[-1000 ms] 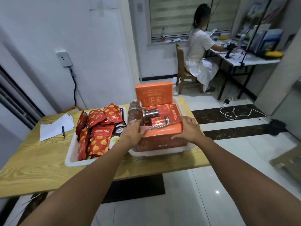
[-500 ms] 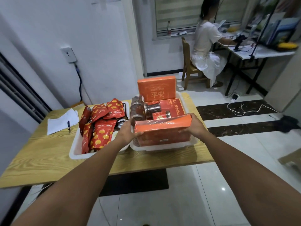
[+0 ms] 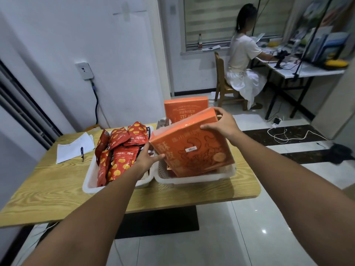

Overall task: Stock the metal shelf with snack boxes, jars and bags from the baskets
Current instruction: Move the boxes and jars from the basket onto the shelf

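Head view: on the wooden table (image 3: 48,181), the left basket (image 3: 90,181) holds red snack bags (image 3: 119,150); an upright orange box (image 3: 184,108) stands at the back of the right basket (image 3: 192,180). Over that basket tilts the orange snack box (image 3: 192,148), the right hand (image 3: 221,125) gripping its top corner and the left hand (image 3: 148,160) pinching its lower left edge.

Lighting is dim, even and bluish. Small lamp reflections glare on the glossy floor (image 3: 264,231); the wrapped orange box (image 3: 192,150) shows sheen. Frame edges bow; the far-right desk (image 3: 317,71) is blurred.
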